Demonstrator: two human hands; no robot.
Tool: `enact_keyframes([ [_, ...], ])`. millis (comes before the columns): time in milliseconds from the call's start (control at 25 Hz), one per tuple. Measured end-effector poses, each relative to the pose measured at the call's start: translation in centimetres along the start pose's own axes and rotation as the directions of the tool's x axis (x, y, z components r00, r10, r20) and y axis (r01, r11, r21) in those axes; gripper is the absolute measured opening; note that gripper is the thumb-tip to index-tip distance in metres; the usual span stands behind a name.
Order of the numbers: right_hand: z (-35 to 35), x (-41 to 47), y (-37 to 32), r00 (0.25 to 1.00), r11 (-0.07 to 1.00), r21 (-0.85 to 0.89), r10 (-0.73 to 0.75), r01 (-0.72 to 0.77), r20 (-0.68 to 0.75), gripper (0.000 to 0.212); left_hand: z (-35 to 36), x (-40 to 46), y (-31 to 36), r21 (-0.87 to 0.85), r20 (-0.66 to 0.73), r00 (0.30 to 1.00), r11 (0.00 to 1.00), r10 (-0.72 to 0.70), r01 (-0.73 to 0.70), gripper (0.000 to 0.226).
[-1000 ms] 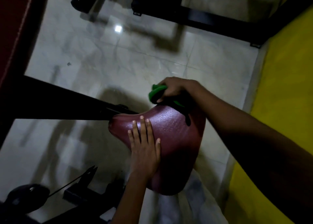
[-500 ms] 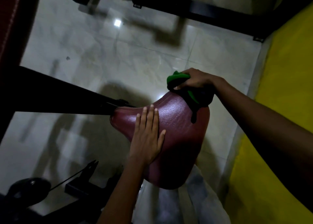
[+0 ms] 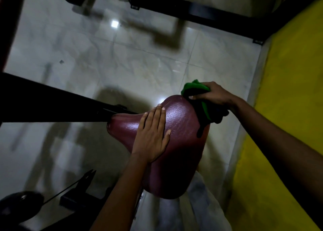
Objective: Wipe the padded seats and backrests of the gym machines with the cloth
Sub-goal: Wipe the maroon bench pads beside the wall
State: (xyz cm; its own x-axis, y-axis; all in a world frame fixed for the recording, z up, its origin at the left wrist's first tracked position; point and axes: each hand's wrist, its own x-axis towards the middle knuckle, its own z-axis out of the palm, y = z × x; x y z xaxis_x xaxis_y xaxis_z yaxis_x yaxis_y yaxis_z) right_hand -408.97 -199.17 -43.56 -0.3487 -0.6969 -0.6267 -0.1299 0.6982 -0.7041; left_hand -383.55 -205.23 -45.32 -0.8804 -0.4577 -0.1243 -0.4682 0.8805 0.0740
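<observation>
The right hand [image 3: 214, 94] grips the green cloth [image 3: 195, 88] at the saddle seat [image 3: 181, 126]'s far right edge (long axis running near-far); the left hand [image 3: 153, 136] presses flat.

Both forearms are seen bare to the frame's edge, with no sleeve, watch or ring shown on the left hand [image 3: 151, 136] or the right hand [image 3: 212, 94], short plain nails are seen, and pale, light-coloured trousers [image 3: 195, 211] are worn below.
</observation>
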Motion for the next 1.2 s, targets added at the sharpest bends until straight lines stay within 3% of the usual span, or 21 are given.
enact_keyframes([
  [120,0.2,1.4,-0.3,1.0,0.998,-0.062,0.003,-0.003,0.006,0.034,0.0,0.8,0.1,0.036,0.008,1.0,0.999,-0.007,0.007,0.064],
  [240,1.6,2.8,-1.8,0.999,0.994,-0.101,-0.042,0.044,0.017,0.037,-0.1,1.6,-0.4,0.048,0.005,0.994,0.993,0.108,-0.109,0.062],
  [360,1.8,1.0,-0.4,0.994,0.997,0.058,-0.049,0.055,-0.098,0.029,0.0,1.9,-0.6,0.027,-0.001,0.97,0.97,0.242,-0.242,0.061],
  [560,1.1,-3.5,3.1,0.963,0.959,0.28,0.114,-0.042,-0.246,0.023,0.0,2.0,-0.5,0.025,-0.014,0.969,0.969,0.246,-0.245,0.061],
  [760,1.3,-0.6,1.1,0.978,0.998,0.051,0.054,-0.044,-0.204,0.028,0.3,3.0,0.4,-0.001,-0.062,0.976,0.977,0.21,-0.211,0.057],
  [880,2.1,-1.8,2.0,0.943,0.975,0.221,0.098,-0.027,-0.319,0.027,0.2,3.1,0.7,-0.029,-0.064,0.955,0.956,0.288,-0.291,0.058],
  [1000,4.2,-5.3,4.7,0.845,0.897,0.441,0.254,-0.024,-0.471,0.025,0.4,2.6,2.0,0.014,-0.015,0.914,0.914,0.405,-0.405,0.06],
  [1080,5.0,-6.7,6.0,0.805,0.866,0.498,0.324,-0.04,-0.498,0.025,0.6,2.3,2.7,0.029,-0.008,0.921,0.921,0.389,-0.388,0.06],
  [1200,5.0,-5.9,5.8,0.807,0.873,0.486,0.313,-0.037,-0.501,0.026,0.7,2.1,2.4,0.04,-0.017,0.931,0.931,0.364,-0.363,0.061],
])
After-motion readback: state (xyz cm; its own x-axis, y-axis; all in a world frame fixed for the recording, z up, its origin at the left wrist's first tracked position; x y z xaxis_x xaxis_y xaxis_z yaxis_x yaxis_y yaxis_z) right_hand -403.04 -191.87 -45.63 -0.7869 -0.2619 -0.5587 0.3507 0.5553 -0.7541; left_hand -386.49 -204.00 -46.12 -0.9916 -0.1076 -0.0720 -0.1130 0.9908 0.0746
